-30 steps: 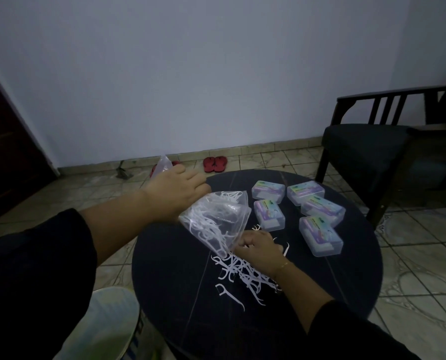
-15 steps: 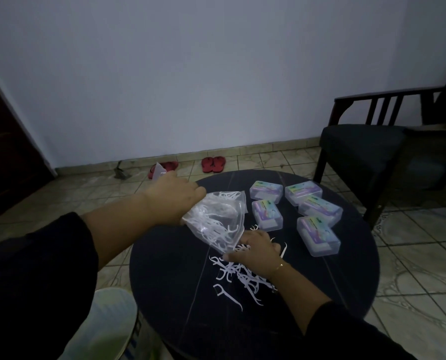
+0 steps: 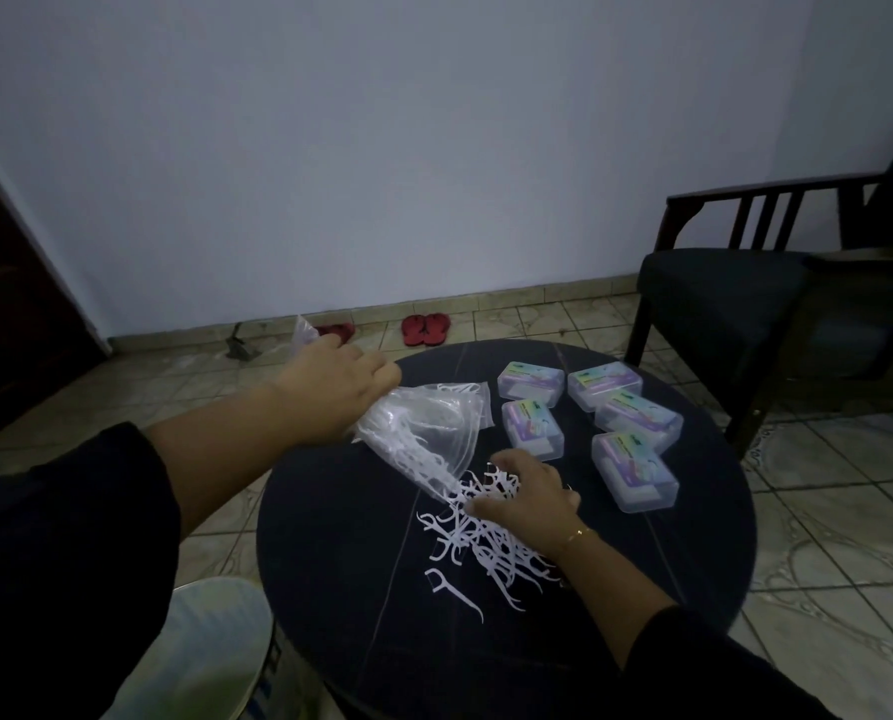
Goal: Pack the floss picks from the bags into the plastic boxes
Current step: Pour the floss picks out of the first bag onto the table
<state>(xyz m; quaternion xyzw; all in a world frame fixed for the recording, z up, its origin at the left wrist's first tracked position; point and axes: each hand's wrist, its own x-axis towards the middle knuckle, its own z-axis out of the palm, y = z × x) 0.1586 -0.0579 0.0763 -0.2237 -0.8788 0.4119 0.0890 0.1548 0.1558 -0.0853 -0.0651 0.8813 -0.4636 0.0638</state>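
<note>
My left hand (image 3: 336,387) grips the bottom of a clear plastic bag (image 3: 429,428), held tilted with its mouth pointing down at the table. White floss picks slide out of it onto a loose pile (image 3: 478,537) on the round dark table (image 3: 330,589). My right hand (image 3: 530,498) rests palm down on the top of the pile, fingers spread among the picks just below the bag's mouth. Several closed clear plastic boxes (image 3: 634,472) with coloured labels lie on the table to the right of the bag.
A dark wooden armchair (image 3: 735,304) stands right of the table. Red sandals (image 3: 426,328) lie on the tiled floor by the wall. A pale round container (image 3: 195,652) sits at the table's lower left. A dark door (image 3: 13,314) is on the left.
The bag has tipped lower and more picks have spilled onto the pile. My right hand stays on the pile, shifted slightly right of the bag's mouth.
</note>
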